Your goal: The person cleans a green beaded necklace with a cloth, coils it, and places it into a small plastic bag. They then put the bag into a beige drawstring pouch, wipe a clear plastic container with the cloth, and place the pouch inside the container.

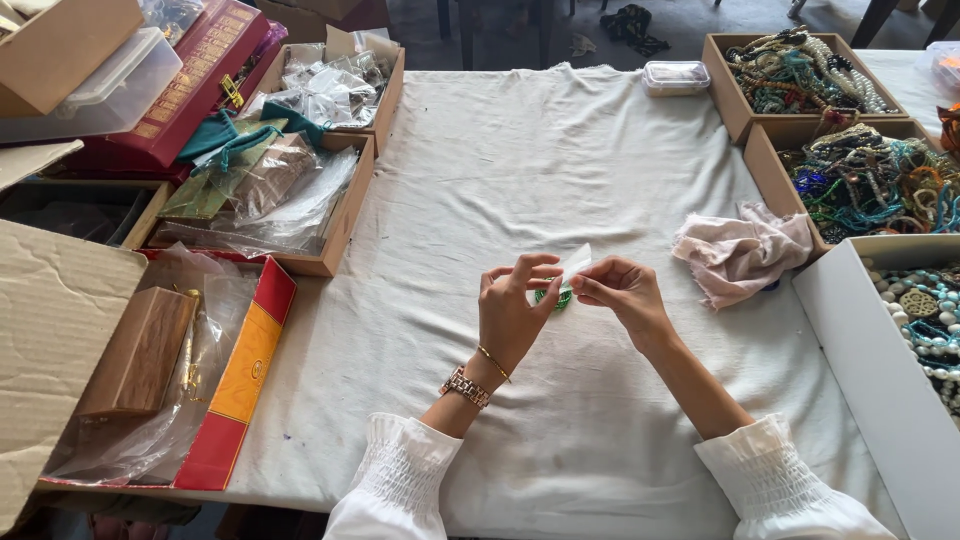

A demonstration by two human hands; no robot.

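Observation:
My left hand [512, 312] and my right hand [622, 292] meet above the middle of the white cloth-covered table [520, 180]. Between their fingertips they hold a small clear plastic bag [574, 265] with a green bead piece [560, 297] partly hidden behind the fingers. The left wrist wears a metal watch and a thin gold bangle. Both arms have white gathered sleeves.
Cardboard boxes of beaded jewellery [800, 65] [880, 180] and a white box of beads [915, 330] line the right side. A crumpled pink cloth [740, 250] lies near them. Boxes of plastic bags [270, 190], a wooden box [140, 350] and a red box [245, 370] are at left.

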